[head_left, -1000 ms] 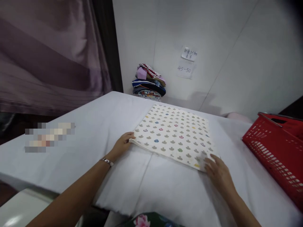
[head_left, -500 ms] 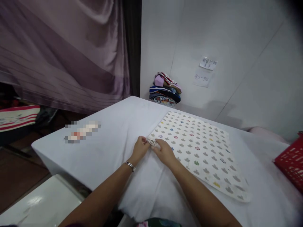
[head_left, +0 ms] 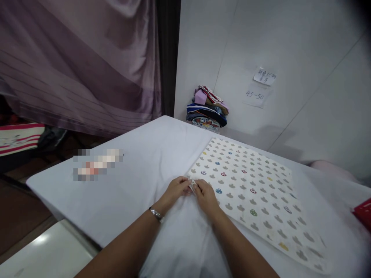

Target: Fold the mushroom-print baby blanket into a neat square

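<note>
A white cloth (head_left: 243, 181) printed with grey and coloured shapes lies flat on the white-covered table (head_left: 139, 170). At its near left corner both hands meet. My left hand (head_left: 176, 188), with a silver bracelet at the wrist, has its fingers closed on the corner's edge. My right hand (head_left: 206, 196) pinches the same corner from the other side, thumb and fingers together. A small gathered bit of the cloth shows between the fingertips. The hands cover the rest of that corner.
Folded clothes (head_left: 207, 110) are stacked against the wall at the back. A blurred-out object (head_left: 100, 164) lies on the table's left. Part of a red basket (head_left: 363, 214) shows at the right edge. A white stool (head_left: 46, 251) stands at the lower left.
The view has shifted a little. Both hands still hold the cloth's corner, and the fingers have drawn closer together, with less striped fabric showing between them.
</note>
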A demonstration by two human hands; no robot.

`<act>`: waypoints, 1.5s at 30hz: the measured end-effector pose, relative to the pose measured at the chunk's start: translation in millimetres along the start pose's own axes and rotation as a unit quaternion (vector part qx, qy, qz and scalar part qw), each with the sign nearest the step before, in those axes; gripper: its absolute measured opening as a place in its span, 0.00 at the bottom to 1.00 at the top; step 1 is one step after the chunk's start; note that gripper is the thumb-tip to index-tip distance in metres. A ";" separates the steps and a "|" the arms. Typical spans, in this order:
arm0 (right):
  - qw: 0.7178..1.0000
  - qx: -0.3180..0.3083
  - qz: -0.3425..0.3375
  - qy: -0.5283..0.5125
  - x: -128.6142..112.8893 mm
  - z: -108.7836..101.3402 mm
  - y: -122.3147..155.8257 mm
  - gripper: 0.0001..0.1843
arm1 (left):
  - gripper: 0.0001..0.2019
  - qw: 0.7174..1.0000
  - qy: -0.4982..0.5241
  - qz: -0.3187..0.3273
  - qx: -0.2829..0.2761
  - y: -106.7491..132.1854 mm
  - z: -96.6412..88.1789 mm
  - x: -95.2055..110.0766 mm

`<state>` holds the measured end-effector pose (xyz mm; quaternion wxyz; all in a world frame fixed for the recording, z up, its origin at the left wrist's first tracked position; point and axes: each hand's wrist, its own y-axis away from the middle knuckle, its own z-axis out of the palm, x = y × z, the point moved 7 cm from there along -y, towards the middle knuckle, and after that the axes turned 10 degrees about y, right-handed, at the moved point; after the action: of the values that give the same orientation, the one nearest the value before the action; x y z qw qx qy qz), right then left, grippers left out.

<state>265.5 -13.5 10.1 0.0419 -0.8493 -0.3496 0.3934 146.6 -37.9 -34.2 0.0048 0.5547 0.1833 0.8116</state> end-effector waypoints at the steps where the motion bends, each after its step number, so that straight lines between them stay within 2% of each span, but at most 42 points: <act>1: 1.000 0.006 0.000 -0.005 0.3 -0.3 0.2 0.13 | 0.15 1.000 0.001 -0.007 -0.005 0.1 -0.1 -0.4; 5: 1.000 0.016 0.006 -0.018 1.4 -0.6 1.3 0.12 | 0.19 0.999 0.011 -0.040 -0.023 2.7 -0.1 -0.7; 10: 0.999 0.022 0.007 -0.037 3.3 -0.6 2.5 0.12 | 0.20 0.998 0.011 -0.049 -0.039 4.8 0.4 0.8; 16: 0.998 0.026 0.037 -0.054 10.9 -1.4 3.6 0.12 | 0.16 0.997 0.014 -0.063 -0.040 7.0 -0.9 1.3; 19: 0.997 0.030 0.048 -0.048 13.1 -0.8 3.8 0.12 | 0.12 0.998 -0.003 -0.058 -0.014 6.8 -4.7 2.9; 22: 0.999 0.031 0.031 -0.027 9.3 -0.3 3.6 0.13 | 0.07 0.997 -0.040 -0.055 0.025 5.8 -9.4 3.0; 26: 0.998 0.061 -0.001 0.000 -0.1 -10.7 4.0 0.13 | 0.05 0.997 -0.043 -0.056 0.036 6.1 -9.4 2.7; 29: 0.989 0.118 -0.032 0.077 -8.8 -25.4 5.2 0.13 | 0.04 0.997 -0.029 -0.053 0.041 8.0 -8.9 4.5; 31: 0.977 0.133 -0.062 0.156 -15.3 -27.1 5.9 0.14 | 0.05 0.998 -0.023 -0.046 0.048 9.1 -9.1 5.9; 33: 0.967 0.100 -0.091 0.215 -19.3 -17.4 5.4 0.15 | 0.06 0.998 -0.020 -0.028 0.049 9.4 -8.6 8.0; 36: 0.965 0.038 -0.107 0.236 -20.1 0.3 4.9 0.14 | 0.07 0.999 -0.030 0.009 0.037 8.2 -6.6 10.6; 45: 0.962 -0.010 -0.072 0.264 -14.4 13.1 5.3 0.12 | 0.09 0.996 -0.061 0.067 0.015 8.2 -4.7 14.8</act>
<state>252.9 -29.2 8.5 0.1522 -0.8959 -0.3905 0.1477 138.3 -43.8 -19.9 -0.0469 0.6143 0.1572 0.7718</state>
